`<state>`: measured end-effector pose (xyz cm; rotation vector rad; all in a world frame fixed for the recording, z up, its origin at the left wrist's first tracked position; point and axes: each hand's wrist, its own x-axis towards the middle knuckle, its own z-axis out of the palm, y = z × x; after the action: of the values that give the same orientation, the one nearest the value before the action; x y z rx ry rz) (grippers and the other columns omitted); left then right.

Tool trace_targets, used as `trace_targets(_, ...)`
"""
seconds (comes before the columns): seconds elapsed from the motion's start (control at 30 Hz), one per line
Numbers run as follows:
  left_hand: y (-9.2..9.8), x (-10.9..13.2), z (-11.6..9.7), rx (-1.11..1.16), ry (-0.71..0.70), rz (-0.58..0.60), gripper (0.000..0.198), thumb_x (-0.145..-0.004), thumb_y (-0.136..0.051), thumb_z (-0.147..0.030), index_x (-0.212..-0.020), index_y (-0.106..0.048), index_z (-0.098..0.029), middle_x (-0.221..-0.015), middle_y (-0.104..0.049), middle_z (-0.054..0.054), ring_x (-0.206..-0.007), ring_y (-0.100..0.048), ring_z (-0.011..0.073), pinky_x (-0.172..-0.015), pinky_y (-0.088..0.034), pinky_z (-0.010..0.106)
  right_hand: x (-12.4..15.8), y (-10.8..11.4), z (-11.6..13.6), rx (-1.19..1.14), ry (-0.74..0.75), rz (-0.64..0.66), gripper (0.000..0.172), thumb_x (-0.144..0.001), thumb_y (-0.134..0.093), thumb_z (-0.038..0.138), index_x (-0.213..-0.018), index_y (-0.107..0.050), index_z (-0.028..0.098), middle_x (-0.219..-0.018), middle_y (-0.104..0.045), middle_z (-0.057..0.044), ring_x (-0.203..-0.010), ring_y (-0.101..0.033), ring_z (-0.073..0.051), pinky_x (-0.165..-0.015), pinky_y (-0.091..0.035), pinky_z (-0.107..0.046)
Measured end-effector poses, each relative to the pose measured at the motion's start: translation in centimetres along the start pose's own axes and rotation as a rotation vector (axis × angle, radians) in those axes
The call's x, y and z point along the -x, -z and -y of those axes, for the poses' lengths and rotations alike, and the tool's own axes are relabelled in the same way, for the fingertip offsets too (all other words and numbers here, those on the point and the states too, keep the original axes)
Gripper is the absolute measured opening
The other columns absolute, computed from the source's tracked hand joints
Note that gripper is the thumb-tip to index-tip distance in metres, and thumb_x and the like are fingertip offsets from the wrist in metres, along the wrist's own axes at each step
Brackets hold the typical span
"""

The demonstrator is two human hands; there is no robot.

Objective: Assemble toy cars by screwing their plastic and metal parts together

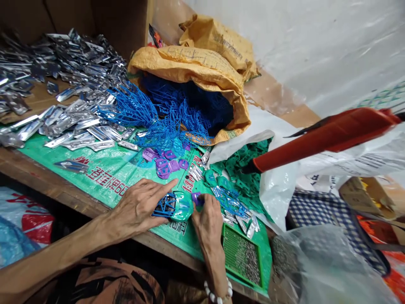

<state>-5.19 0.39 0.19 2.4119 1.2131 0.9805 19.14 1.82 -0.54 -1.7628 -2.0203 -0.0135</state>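
Note:
My left hand (pixel 139 207) lies on a teal plastic shell (pixel 180 207) with a blue plastic frame (pixel 164 205) set in it, fingers pressing them down on the green mat (pixel 120 175). My right hand (pixel 207 219) pinches a small purple plastic piece (pixel 196 197) at the shell's right edge. More purple pieces (pixel 164 162) lie just beyond my hands. Loose blue frames (pixel 229 200) and small silver parts lie to the right of my right hand.
A yellow sack (pixel 196 67) spills blue frames (pixel 148 114). Silver metal pieces (pixel 63 80) are heaped at the left. A green tray of small screws (pixel 242 255) sits at the table edge. Green parts in a white bag (pixel 249 162) and a red tool (pixel 329 135) are at the right.

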Motion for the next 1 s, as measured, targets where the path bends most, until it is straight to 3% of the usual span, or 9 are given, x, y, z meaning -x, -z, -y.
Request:
trace_targets(0.13, 0.1, 0.0, -0.1, 0.069, 0.063, -0.015, 0.106, -0.082, -0.083, -0.036, -0.162, -0.015, -0.027, -0.122, -0.074, 0.007, -0.108, -0.071, 0.0290, -0.090, -0.052, 0.040, -1.1, 2.7, -0.5, -0.070, 0.033, -0.008, 0.015, -0.091, -0.058, 0.034, -0.097, -0.061, 0.020, -0.088, -0.071, -0.009, -0.081, -0.066, -0.025, -0.074, -0.054, -0.039)
trace_targets(0.27, -0.1, -0.1, -0.2, 0.093, 0.091, -0.021, 0.110, -0.080, -0.082, -0.038, -0.163, -0.010, -0.028, -0.120, -0.074, 0.006, -0.103, -0.071, 0.0295, -0.088, -0.053, 0.041, -1.9, 5.7, 2.5, -0.195, 0.215, 0.040, 0.023, -0.092, -0.062, 0.027, -0.115, -0.060, 0.024, -0.107, -0.074, -0.007, -0.099, -0.071, -0.023, -0.087, -0.057, -0.038)
trace_targets(0.37, -0.4, -0.1, -0.3, 0.127, 0.091, -0.042, 0.111, -0.081, -0.076, -0.028, -0.164, -0.003, -0.028, -0.119, -0.073, 0.006, -0.103, -0.070, 0.0291, -0.088, -0.052, 0.041, -1.9, 5.9, 5.7, -0.274, 0.483, 0.119, 0.030, -0.091, -0.062, 0.018, -0.120, -0.055, 0.024, -0.113, -0.074, -0.007, -0.106, -0.070, -0.023, -0.093, -0.056, -0.039)
trace_targets(0.47, -0.6, 0.0, -0.3, 0.162, 0.072, -0.072, 0.111, -0.080, -0.068, -0.017, -0.165, 0.003, -0.025, -0.114, -0.073, 0.006, -0.101, -0.070, 0.0276, -0.087, -0.050, 0.040, -2.0, 5.2, 7.4, -0.233, 0.621, 0.184, 0.026, -0.092, -0.061, 0.015, -0.116, -0.054, 0.022, -0.115, -0.073, -0.009, -0.105, -0.068, -0.024, -0.092, -0.055, -0.040)
trace_targets(0.57, -0.2, 0.1, -0.1, 0.208, 0.053, -0.040, 0.116, -0.078, -0.068, -0.018, -0.165, 0.009, -0.026, -0.110, -0.072, 0.004, -0.100, -0.069, 0.0270, -0.086, -0.050, 0.039, -2.3, 5.0, 7.4, -0.258, 0.658, 0.247, 0.027, -0.093, -0.062, 0.014, -0.116, -0.053, 0.023, -0.115, -0.072, -0.008, -0.106, -0.067, -0.022, -0.095, -0.054, -0.039)
trace_targets(0.73, 1.0, -0.1, 0.8, 0.366, 0.094, 0.091, 0.126, -0.074, -0.081, -0.023, -0.164, 0.007, -0.034, -0.134, -0.066, 0.007, -0.117, -0.066, 0.0282, -0.097, -0.051, 0.040, -2.6, 5.2, 6.6, -0.342, 0.662, 0.305, 0.034, -0.091, -0.064, 0.011, -0.120, -0.051, 0.024, -0.120, -0.070, -0.006, -0.113, -0.065, -0.019, -0.103, -0.053, -0.035)
trace_targets(1.0, 0.9, -0.2, 1.1, 0.420, 0.101, 0.071, 0.121, -0.074, -0.079, -0.015, -0.164, 0.000, -0.033, -0.126, -0.070, 0.005, -0.111, -0.069, 0.0265, -0.095, -0.051, 0.037, -2.3, 5.7, 6.9, -0.337, 0.626, 0.320, 0.034, -0.093, -0.064, 0.012, -0.122, -0.052, 0.024, -0.120, -0.069, -0.005, -0.113, -0.062, -0.019, -0.102, -0.052, -0.035)
